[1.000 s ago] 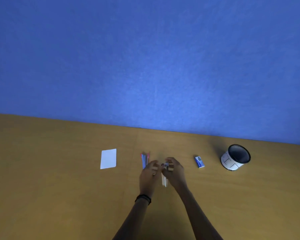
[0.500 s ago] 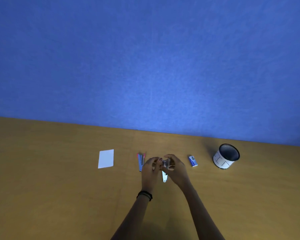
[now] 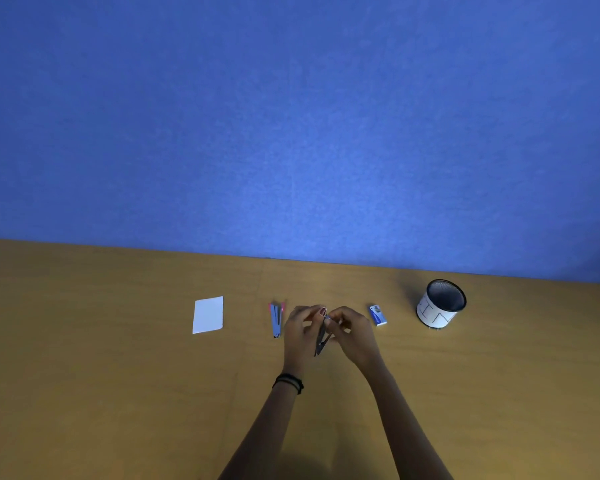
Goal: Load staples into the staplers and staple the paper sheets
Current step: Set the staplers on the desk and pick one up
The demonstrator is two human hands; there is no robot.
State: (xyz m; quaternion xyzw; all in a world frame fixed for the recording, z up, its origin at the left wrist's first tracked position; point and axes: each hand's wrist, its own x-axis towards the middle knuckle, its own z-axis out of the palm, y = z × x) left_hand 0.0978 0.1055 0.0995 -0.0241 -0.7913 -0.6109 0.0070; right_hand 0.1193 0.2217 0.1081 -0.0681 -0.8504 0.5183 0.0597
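**Q:** What occupies the centre of the figure?

**A:** Both hands, meeting above the table [image 3: 118,375]. The left hand [image 3: 300,329] and right hand [image 3: 355,332] each pinch the far end of the grey stapler [image 3: 322,339] with curled fingers. It is hinged open in a narrow V, hinge end toward the person. Whether that near end rests on the table cannot be told.

**Q:** Is a staple strip seated?

**A:** Too small to tell; something pale shows at the fingertips.

**Q:** How is this step best carried out?

**A:** Probably one hand steadies the open channel while the other lays the strip in flat, legs down, and slides it fully home before the arm is closed. A tilted strip would likely jam or break apart.

**Q:** And the surroundings?

**A:** A second stapler [image 3: 276,318], pink-edged and also spread open, lies just left of the hands. The paper sheets [image 3: 208,315] lie further left. The staple box [image 3: 377,315] lies just right, with a mesh cup [image 3: 442,303] beyond.
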